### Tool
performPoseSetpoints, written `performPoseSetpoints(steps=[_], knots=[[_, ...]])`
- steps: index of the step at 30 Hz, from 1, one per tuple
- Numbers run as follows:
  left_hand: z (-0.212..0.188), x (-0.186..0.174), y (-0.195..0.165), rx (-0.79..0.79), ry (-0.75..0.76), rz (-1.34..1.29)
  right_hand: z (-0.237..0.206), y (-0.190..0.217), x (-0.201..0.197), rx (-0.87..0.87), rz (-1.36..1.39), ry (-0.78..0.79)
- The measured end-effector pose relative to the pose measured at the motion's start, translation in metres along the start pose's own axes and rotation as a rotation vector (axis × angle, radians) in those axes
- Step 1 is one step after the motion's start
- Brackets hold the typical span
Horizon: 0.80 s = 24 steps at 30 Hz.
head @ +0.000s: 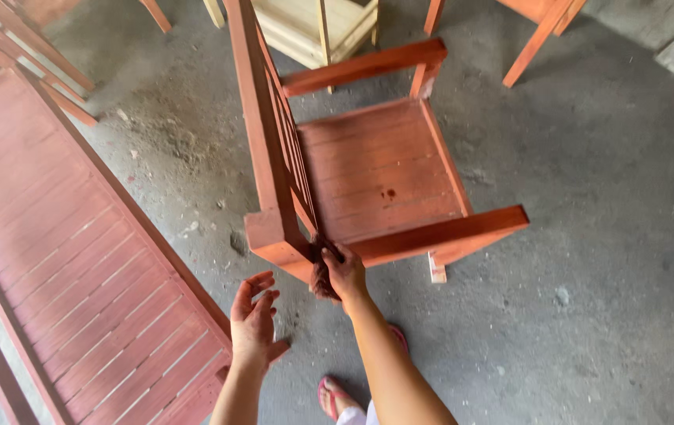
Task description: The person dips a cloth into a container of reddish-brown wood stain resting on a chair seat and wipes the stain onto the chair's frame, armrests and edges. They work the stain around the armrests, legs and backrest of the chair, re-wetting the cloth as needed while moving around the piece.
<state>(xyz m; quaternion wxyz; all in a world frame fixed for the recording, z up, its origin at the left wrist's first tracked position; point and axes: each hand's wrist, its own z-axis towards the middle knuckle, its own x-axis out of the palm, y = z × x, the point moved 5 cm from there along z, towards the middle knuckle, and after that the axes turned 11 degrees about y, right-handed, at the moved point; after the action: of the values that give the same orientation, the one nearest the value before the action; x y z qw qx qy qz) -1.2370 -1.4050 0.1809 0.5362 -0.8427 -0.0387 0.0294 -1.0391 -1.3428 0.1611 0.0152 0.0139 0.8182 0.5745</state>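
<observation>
A red-brown wooden armchair [376, 169] stands on the concrete floor in front of me, its slatted back on the left and its two armrests running right. My right hand [345, 271] is shut on a dark stained rag [322, 279] and presses it against the chair's near corner, where the armrest meets the back post. Just left of that and lower, my left hand [254, 319] hovers with its fingers spread, holding nothing and touching nothing.
A long red-brown slatted bench [69, 252] lies at the left, close to my left hand. More red chair legs [537, 39] and an unpainted pale wooden piece [305, 27] stand at the top. My sandalled foot [333, 397] shows below.
</observation>
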Motion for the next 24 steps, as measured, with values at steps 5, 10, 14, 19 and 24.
performPoseSetpoints(steps=[5, 10, 14, 19, 24], knots=[[0.007, -0.002, -0.035, 0.137, -0.040, -0.138, -0.031, 0.077, 0.009, -0.153, 0.117, 0.029], [0.012, 0.001, -0.082, 0.260, -0.039, -0.201, -0.070, 0.169, 0.018, -0.253, 0.110, 0.008], [0.013, 0.004, -0.125, 0.411, 0.038, -0.296, -0.086, 0.220, 0.016, -0.250, 0.233, 0.083], [0.008, 0.000, -0.161, 0.330, 0.011, -0.224, -0.093, 0.258, 0.006, -0.347, 0.352, 0.185], [-0.001, -0.023, -0.183, 0.385, -0.051, -0.299, -0.099, 0.287, 0.034, -0.668, -0.622, -0.017]])
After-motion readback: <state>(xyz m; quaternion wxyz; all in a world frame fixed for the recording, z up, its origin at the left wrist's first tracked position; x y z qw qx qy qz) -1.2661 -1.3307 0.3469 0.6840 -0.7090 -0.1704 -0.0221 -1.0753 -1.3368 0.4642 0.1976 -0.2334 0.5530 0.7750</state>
